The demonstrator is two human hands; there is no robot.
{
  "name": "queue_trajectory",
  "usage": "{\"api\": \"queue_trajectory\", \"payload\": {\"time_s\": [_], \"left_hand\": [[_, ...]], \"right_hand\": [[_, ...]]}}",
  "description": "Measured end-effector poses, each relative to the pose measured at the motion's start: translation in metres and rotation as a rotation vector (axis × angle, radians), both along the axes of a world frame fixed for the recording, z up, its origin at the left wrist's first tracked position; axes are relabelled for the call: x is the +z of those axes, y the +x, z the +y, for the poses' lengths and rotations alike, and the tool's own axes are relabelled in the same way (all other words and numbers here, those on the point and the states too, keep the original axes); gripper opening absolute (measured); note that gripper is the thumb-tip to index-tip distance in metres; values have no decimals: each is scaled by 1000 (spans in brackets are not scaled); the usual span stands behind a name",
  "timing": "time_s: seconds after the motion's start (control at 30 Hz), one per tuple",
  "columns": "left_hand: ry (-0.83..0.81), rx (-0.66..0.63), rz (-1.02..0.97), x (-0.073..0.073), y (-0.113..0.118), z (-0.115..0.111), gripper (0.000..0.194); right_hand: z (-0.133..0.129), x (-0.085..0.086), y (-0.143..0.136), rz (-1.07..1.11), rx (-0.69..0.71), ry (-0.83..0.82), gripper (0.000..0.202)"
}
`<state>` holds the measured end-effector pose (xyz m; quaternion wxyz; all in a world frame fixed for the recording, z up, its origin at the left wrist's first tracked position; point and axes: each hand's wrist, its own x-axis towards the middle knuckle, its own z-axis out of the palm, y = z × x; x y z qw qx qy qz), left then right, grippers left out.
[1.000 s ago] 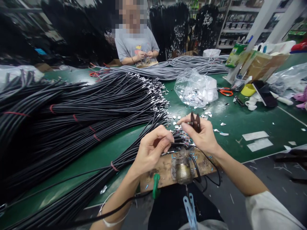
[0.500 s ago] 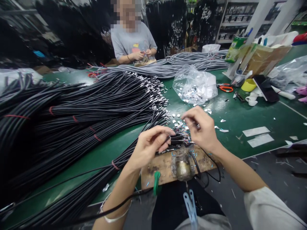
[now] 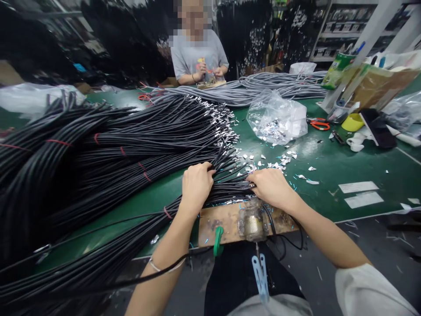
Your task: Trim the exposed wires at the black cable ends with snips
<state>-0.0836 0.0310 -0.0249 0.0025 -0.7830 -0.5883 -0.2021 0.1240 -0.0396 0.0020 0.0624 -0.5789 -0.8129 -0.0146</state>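
My left hand (image 3: 195, 184) lies palm down on a bundle of black cables (image 3: 131, 153), fingers curled around several of them near their metal-tipped ends. My right hand (image 3: 271, 186) is closed at the ends of the same bundle, just above a wooden board (image 3: 217, 217) clamped to the table's front edge. A small taped pot (image 3: 251, 224) sits on that board below my right hand. The small dark snips seen earlier are hidden.
A plastic bag of metal bits (image 3: 278, 120) lies on the green table (image 3: 329, 166), with loose bits (image 3: 279, 162) near it. Grey cables (image 3: 263, 87), orange scissors (image 3: 319, 125) and a yellow bowl (image 3: 351, 123) lie behind. A co-worker (image 3: 199, 57) works across the table.
Both hands have dropped from in front of me onto the cable bundle. The snips that stood up in my right hand are out of sight. The camera has shifted slightly.
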Motion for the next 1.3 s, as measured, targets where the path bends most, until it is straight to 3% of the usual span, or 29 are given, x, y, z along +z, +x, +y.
{"api": "queue_trajectory", "payload": {"time_s": [0.17, 0.3, 0.37, 0.47, 0.57, 0.7, 0.87, 1.03, 1.3], "left_hand": [[329, 56, -254, 11, -4, -3, 27], [286, -225, -624, 20, 12, -14, 28], [272, -329, -690, 23, 23, -22, 26], [273, -363, -703, 25, 33, -33, 36], [260, -363, -688, 25, 35, -39, 43], [211, -360, -685, 24, 36, -41, 22], [270, -283, -754, 26, 40, -45, 7], [369, -284, -721, 29, 41, -49, 3], [425, -267, -707, 29, 41, -50, 5]], "right_hand": [[0, -4, 1, 109, 14, 37, 17], [0, -2, -3, 592, 71, 119, 25], [-1, 2, -5, 783, 79, 155, 24], [-4, 8, -8, 930, 38, 207, 24], [-7, 10, -8, 968, 26, 273, 22], [-9, 8, -9, 963, 7, 263, 22], [-8, 7, -10, 881, -6, 199, 38], [-8, 5, -13, 816, 79, 270, 28], [-8, 5, -14, 887, 113, 231, 25]]}}
